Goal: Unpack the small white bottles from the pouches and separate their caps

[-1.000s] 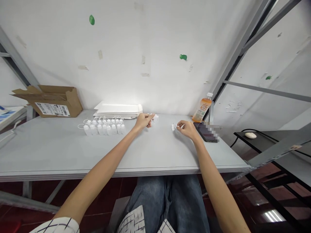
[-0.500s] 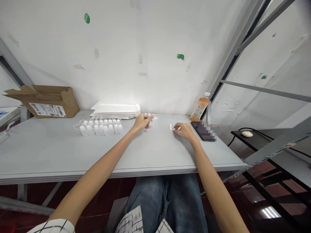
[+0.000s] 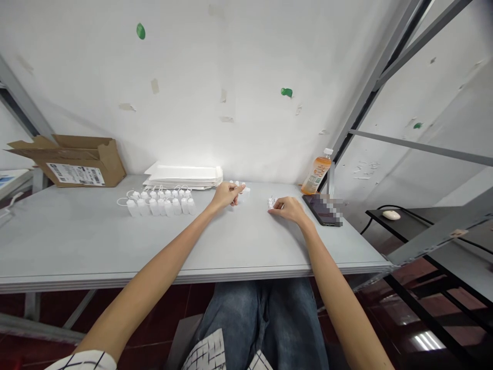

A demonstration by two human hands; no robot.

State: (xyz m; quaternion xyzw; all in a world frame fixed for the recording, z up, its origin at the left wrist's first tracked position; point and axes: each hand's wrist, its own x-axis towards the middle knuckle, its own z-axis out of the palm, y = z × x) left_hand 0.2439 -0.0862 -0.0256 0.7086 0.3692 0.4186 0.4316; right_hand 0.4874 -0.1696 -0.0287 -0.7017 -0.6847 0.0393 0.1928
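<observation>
My left hand [image 3: 227, 195] is closed at the back middle of the table, its thumb and fingers pinching a small translucent white squeeze bottle [image 3: 245, 191]. More small white pieces show just behind those fingers, partly hidden. To the right, my right hand [image 3: 289, 209] rests low over a little cluster of small white caps [image 3: 270, 202] with thin dark tips. Its thumb and forefinger are pressed together at the cluster's near edge; the piece between them is too small to make out. On the left, several white squeeze bottles [image 3: 153, 206] stand upright in rows, with looped cap straps.
Flat white sheets or trays [image 3: 184, 176] are stacked against the wall behind the bottles. An open cardboard box [image 3: 87, 163] stands at the back left. An orange drink bottle [image 3: 318, 172] and a phone [image 3: 322, 209] are right of my right hand. The table's front edge [image 3: 246, 272] crosses above my lap.
My right hand's fingertips have shifted slightly left and closed at the near edge of the caps. The left hand stays in place, with the bottle turned or lowered a little.
</observation>
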